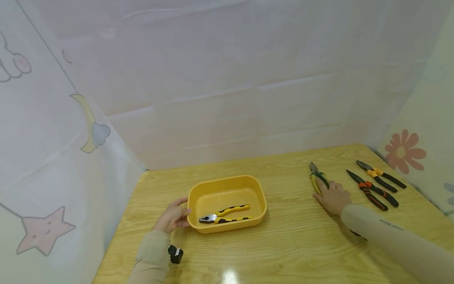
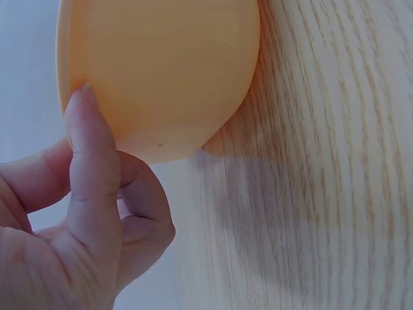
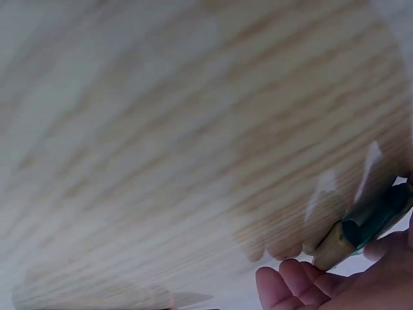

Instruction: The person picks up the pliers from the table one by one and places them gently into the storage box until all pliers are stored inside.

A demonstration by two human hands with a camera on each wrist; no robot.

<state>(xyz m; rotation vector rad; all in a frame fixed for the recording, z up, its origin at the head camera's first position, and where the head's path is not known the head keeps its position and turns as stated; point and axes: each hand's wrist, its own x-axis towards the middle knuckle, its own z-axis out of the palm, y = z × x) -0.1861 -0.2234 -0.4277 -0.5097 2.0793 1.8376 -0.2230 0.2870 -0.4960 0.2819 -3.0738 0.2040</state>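
Observation:
My left hand (image 1: 173,217) grips the left end of a yellow plastic bin (image 1: 227,180). In the left wrist view the thumb lies along the bin's wall (image 2: 168,71), with other fingers bent beside it. Inside the bin lie combination pliers (image 1: 233,208) with yellow and black handles, jaws pointing left. Over on the right, my right hand (image 1: 335,198) holds the handles of pliers with green and yellow grips (image 1: 314,169), low on the table. One handle (image 3: 381,216) shows by the fingers in the right wrist view; the hand hides part of the grips.
Right of my right hand lie long-nose pliers (image 1: 372,192) with red and black handles. Beyond them are pliers with orange and black handles (image 1: 381,176), near the table's right edge. Printed cloth (image 1: 227,98) hangs behind and beside the wooden table (image 1: 283,244).

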